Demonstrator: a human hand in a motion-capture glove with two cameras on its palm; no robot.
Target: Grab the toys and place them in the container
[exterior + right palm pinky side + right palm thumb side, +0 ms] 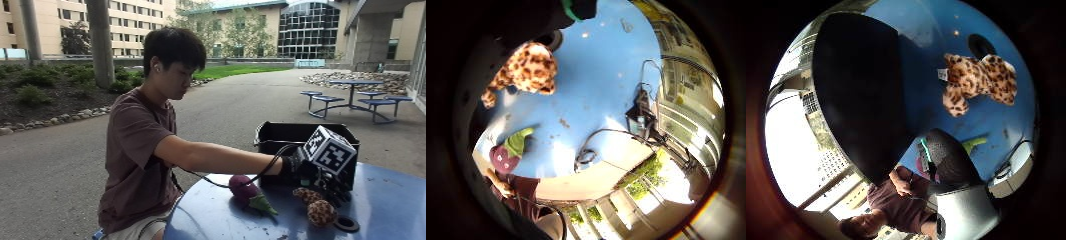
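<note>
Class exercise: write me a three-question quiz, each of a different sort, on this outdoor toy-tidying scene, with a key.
1. True or false: the leopard toy is already inside the black container.
2. Multiple choice: the eggplant toy lies on (a) the ground, (b) the blue table, (c) the person's lap.
3. Fill the gap: the gloved right hand hangs above the ____ toy.

Key: 1 false, it lies on the table in front of the container; 2 b; 3 leopard.

Outside view sideways — palm views downward.
</note>
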